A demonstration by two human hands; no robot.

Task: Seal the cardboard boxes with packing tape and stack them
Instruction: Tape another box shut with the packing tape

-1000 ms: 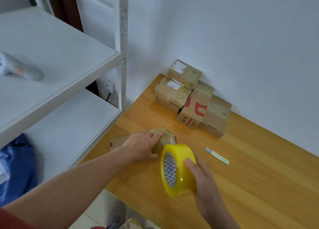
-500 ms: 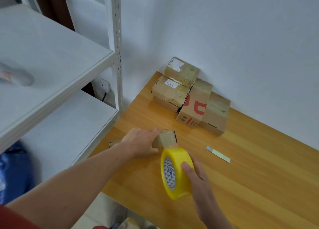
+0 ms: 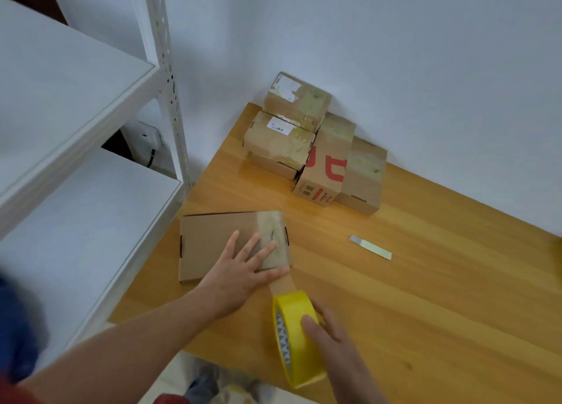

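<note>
My left hand [image 3: 243,271] lies flat on the cardboard box [image 3: 213,239], fingers straight and spread. It presses down beside and over the band of tape [image 3: 270,221] that crosses the box's right end. My right hand [image 3: 334,342] grips the tape roll [image 3: 292,309], thumb on its yellow outer face, at about five o'clock from the box. A short strip of tape [image 3: 282,283] runs taut from the box's near edge to the roll.

The box sits near the left edge of the desk [image 3: 425,312]. The sealed boxes [image 3: 322,160] are piled against the wall at one o'clock from it, and a small metal blade [image 3: 370,247] lies apart at three o'clock.

I judge that I am finishing this wrap. To do it well, I should bear down on the box so the pull of the roll does not drag it towards me. The strip should be tight and in line with the band so it lays without creases, and I should rub the band flat before cutting. Neither hand is on the blade, so one must come free. The risk then is the loose end curling back and sticking to itself.
</note>
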